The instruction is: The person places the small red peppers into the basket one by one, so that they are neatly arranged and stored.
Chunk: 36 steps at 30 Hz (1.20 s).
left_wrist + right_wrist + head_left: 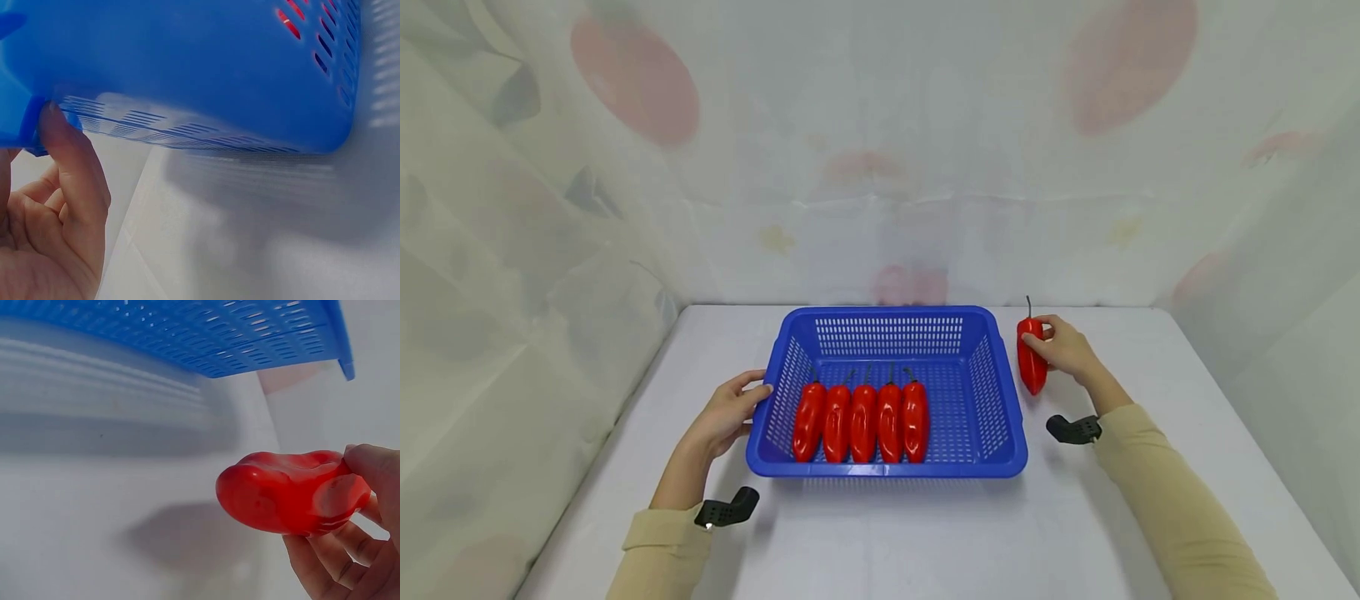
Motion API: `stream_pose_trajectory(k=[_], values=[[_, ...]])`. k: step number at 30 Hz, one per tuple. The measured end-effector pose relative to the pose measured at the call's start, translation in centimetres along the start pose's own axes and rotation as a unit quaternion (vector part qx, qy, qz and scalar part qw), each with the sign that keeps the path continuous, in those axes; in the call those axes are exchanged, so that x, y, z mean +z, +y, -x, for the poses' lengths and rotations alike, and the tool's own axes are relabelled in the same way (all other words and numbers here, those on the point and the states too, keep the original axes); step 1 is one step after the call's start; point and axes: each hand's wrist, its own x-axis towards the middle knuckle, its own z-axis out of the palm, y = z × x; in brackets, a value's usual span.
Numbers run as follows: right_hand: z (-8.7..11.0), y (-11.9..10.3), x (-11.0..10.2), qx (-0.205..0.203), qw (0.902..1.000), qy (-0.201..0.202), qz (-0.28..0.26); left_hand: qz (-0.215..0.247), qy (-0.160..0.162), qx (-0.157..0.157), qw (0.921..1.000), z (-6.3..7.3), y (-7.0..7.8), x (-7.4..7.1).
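Note:
A blue plastic basket (955, 471) with slotted walls stands on the table. In its left part, several red chili peppers (863, 423) lie side by side in a row, stems toward the back wall. My left hand (732, 410) grips the basket's left rim, the thumb against the rim in the left wrist view (69, 206). To the right of the basket, my right hand (1063, 348) holds another red chili pepper (1032, 367) between thumb and fingers, stem up and away. The right wrist view shows this pepper (281, 494) above the table, its shadow below.
The white table (865, 542) reaches back to a hanging pale cloth (880, 242) printed with faded fruit. More cloth hangs at the left and right sides. A black wrist camera (727, 508) sits on the left wrist and another (1073, 429) on the right.

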Motion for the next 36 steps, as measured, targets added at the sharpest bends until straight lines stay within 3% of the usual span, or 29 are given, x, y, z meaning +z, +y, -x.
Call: stream_pose_trajectory(k=[21,36], values=[[0.9,-3.5,-2.6,-0.046,0.9980,0.034,0.027,-0.012,0.009,-0.009,0.9998,-0.1,0.2,0.2],[2.2,-6.8,-2.5,-0.075,0.9964,0.037,0.018,-0.013,0.011,-0.012,0.9998,0.1,0.1,0.2]])
